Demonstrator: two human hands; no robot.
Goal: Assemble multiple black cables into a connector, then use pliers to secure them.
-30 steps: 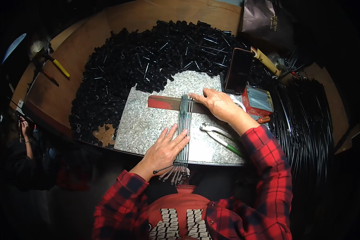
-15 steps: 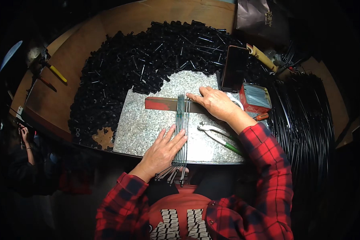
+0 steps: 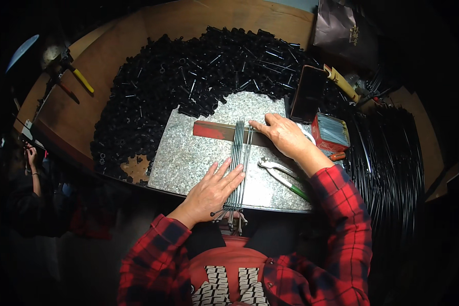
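Note:
Several thin metal rods (image 3: 237, 145) lie side by side across a flat bar (image 3: 209, 130) with red on its left end. The bar rests on a speckled stone slab (image 3: 176, 163). My left hand (image 3: 211, 193) lies over the rods' near part, fingers stretched out and its thumb hidden. The rods' near ends hang past the slab's front edge and look knobbed or looped. My right hand (image 3: 284, 135) is at their far ends, its index finger extended to a rod set slightly apart, the other fingers loosely bent. Pincers (image 3: 280, 175) with a green grip lie below my right hand.
Small black tubular parts (image 3: 153, 81) are heaped behind the slab, inside a wooden wall (image 3: 188, 18). To the right are a phone (image 3: 309, 92), a red box (image 3: 319, 135) of thin pieces, an orange handle (image 3: 336, 156) and long black rods (image 3: 392, 163). Another person's hand (image 3: 31, 157) shows far left.
The whole view has shifted, so the slab and heap appear farther right. The hanging rod ends sit closer together. Both hands keep nearly the same places on the rods.

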